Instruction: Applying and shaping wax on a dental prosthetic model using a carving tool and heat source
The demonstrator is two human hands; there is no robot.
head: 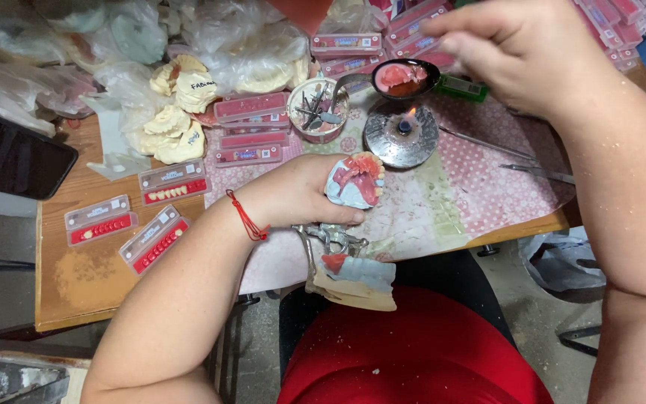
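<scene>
My left hand (300, 196) grips a dental articulator (338, 243) holding a pale blue plaster model with pink wax and teeth (357, 179); its lower half (353, 277) hangs over my lap. A red string circles that wrist. My right hand (521, 52) is raised at the upper right with its fingers pinched together above a spoon of pink wax (405, 77). What it pinches is not visible. The spoon rests over a small burner with a lit flame (404, 131).
Red tooth cards (155, 238) lie on the wooden table (91, 284) at left. Plaster casts (177, 112), plastic bags, stacked tooth cards (252, 127), a cup of tools (318, 110), metal instruments (536, 172) and a dark phone (9, 157) surround the patterned cloth (480, 187).
</scene>
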